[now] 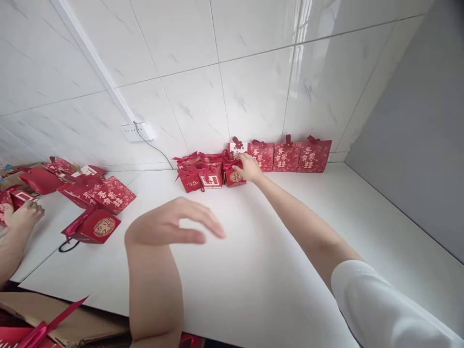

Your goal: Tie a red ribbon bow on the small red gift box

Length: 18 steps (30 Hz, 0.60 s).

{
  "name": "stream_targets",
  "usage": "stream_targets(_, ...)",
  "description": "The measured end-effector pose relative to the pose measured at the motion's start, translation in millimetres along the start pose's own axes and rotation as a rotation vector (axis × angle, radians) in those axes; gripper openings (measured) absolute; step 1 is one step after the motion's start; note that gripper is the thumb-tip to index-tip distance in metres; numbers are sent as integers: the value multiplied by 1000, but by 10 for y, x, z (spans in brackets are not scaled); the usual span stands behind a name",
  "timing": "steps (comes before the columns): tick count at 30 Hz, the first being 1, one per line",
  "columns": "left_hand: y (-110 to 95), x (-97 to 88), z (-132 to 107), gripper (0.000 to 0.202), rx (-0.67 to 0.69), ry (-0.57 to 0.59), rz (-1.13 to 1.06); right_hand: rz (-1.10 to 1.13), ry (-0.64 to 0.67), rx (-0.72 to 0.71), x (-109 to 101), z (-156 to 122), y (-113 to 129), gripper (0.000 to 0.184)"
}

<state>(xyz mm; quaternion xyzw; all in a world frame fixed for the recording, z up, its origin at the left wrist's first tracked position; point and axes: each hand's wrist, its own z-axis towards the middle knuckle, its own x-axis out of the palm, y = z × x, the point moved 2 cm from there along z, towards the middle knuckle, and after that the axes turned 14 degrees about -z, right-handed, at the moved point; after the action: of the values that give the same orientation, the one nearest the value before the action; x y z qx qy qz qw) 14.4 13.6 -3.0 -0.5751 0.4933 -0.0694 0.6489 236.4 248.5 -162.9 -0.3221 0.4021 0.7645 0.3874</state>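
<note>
My right hand (248,167) reaches far across the white table (275,261) and grips a small red gift box (234,177) with a ribbon bow, set at the right end of a cluster of similar small red boxes (198,174) near the wall. My left hand (174,223) hovers above the middle of the table, fingers stretched out and together, holding nothing. Behind the right hand a row of taller red gift bags (290,155) with gold characters leans against the tiled wall.
Another person's hand (22,215) rests at the left edge near several red bags and boxes (94,194). A wall socket with a cable (137,131) sits on the tiles. A cardboard box with red ribbon (54,325) lies at the bottom left.
</note>
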Motion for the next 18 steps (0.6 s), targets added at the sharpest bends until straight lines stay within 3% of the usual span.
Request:
stream_targets(3,-16,175,255,43,-113,30,-17,-45,98,-129,-1,218,76,49)
stream_targets(7,14,319,400,44,-245,63,-67,-119,298,-176,68,417,46,81)
stream_targets(9,61,337,404,45,-256,85,-89,-162,369,-149,96,423,-3,89)
stream_targets(13,206,266,387,47,-283,56,-107,-244,399,-109,51,241,-36,96)
stream_targets(18,434,152,480,52,-322,-59,-78,-302,411,-113,-233,-308,79,100)
